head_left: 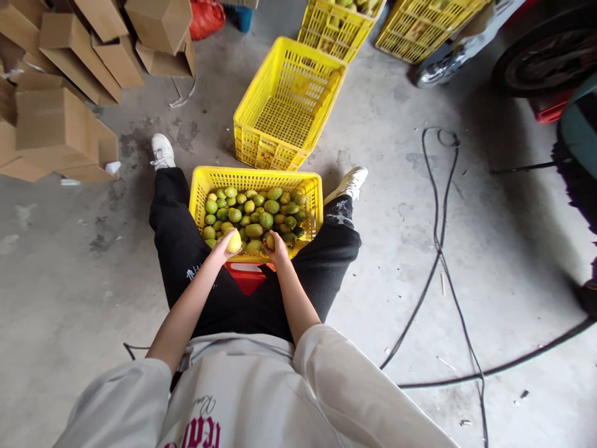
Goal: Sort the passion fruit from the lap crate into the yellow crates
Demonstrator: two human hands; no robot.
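Observation:
My left hand (pixel 222 248) is closed around a yellow lemon (pixel 234 242) at the near left side of a yellow plastic crate (pixel 255 177). In my right hand (pixel 279 251) is a darker yellow-green lemon (pixel 270 241), partly covered by the fingers. Both hands are just over the near rim of the crate, which stands between my legs. Inside it lie many green and yellowish lemons (pixel 266 220), some with brownish skin.
Beyond the near crate stands a second yellow crate (pixel 275 118) with no fruit visible inside. Farther back are a fruit-filled crate (pixel 333 31) and another yellow crate (pixel 426 28). Cardboard boxes (pixel 56 124) crowd the left. A black cable (pixel 438 249) loops across the floor at right, near a wheel (pixel 536 56).

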